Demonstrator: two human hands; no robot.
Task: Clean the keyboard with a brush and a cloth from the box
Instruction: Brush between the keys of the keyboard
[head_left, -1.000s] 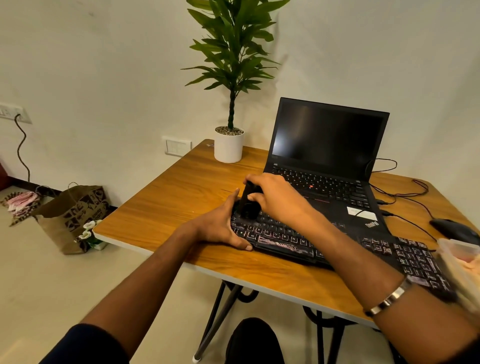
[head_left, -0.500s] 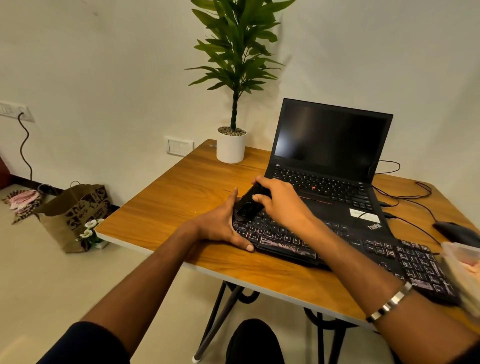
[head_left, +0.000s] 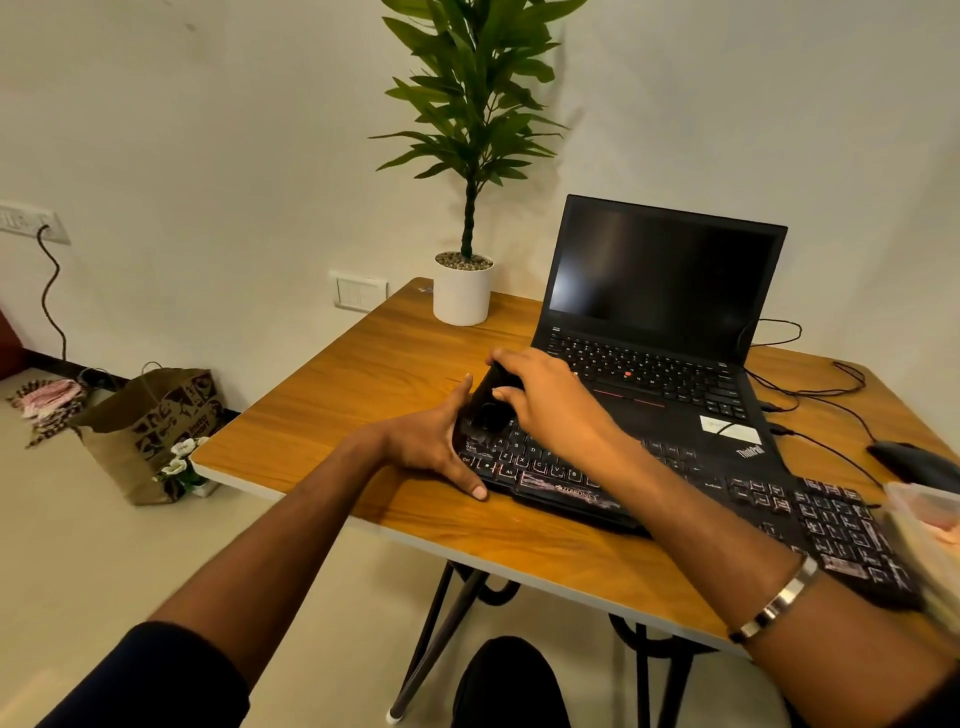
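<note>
My right hand (head_left: 550, 400) grips the light, stiff black brush (head_left: 488, 410) by its body over the keyboard (head_left: 675, 499) on the table's (head_left: 363, 374) near edge, while my left hand (head_left: 436, 441), fingers straight, steadies its left end.

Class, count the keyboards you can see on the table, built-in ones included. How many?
2. The external keyboard lies along the table's near edge under both hands; the laptop's built-in keyboard sits behind it, below the dark screen. None appears hidden.

Black keyboard (head_left: 675, 499) (pale legends), black laptop (head_left: 665, 291), orange-brown woodgrain table (head_left: 363, 395).
</note>
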